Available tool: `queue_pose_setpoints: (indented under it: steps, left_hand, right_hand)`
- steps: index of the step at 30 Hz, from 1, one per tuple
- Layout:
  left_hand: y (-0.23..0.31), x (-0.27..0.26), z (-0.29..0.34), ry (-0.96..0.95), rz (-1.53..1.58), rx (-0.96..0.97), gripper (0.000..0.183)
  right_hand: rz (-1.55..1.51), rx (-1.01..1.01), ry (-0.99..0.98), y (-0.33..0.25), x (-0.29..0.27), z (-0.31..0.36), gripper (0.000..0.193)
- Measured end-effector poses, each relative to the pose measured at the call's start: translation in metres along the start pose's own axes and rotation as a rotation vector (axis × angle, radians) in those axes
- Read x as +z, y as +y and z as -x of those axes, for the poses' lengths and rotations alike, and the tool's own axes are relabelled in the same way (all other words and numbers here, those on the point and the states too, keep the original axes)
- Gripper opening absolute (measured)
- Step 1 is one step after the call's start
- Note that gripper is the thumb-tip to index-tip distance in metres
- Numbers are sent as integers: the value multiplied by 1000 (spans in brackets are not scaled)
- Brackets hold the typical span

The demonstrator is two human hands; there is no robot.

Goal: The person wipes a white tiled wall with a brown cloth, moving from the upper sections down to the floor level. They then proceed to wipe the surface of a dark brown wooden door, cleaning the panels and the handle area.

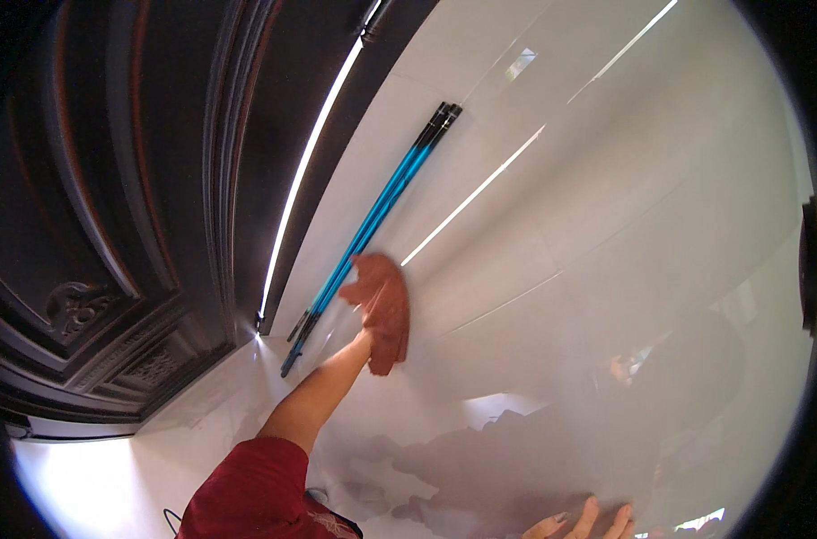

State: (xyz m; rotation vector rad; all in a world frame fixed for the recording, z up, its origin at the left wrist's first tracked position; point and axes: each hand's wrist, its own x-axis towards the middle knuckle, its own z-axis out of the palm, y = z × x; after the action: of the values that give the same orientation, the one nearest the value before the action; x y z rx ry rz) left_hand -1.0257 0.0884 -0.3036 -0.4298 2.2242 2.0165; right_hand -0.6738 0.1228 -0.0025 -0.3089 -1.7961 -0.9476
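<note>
From the lower left my left arm, in a dark red sleeve, reaches out over the glossy pale tiled floor (507,225). A reddish-brown cloth (386,310) covers my left hand (364,329), which holds it against the tiles; the fingers are mostly hidden. Just beside the cloth lie thin blue poles (377,211) with black ends, side by side. At the bottom edge, right of the middle, the fingers of my right hand (581,523) are spread apart, with nothing seen in them. The rest of that hand is out of the picture.
A dark carved wooden door (157,180) fills the left side, with a bright strip of light (311,162) along its edge. A thin black cable (170,519) curls near my sleeve. Reflections and a shadow lie across the floor.
</note>
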Motion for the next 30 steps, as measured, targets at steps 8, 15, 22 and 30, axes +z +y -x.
queue_pose_setpoints:
  steps: [8,15,22,30]
  left_hand:
    - [32,-24,30,-28,20,-102,52]
    - [185,-65,81,333,-649,556,36]
    - [278,-59,174,252,-173,1098,36]
    - [198,-24,283,94,-111,1289,37]
  right_hand:
    - [-42,-13,106,9,5,7,27]
    - [-124,-51,177,18,19,25,27]
    - [-324,5,284,23,20,35,26]
    - [-745,-18,178,42,-5,44,27]
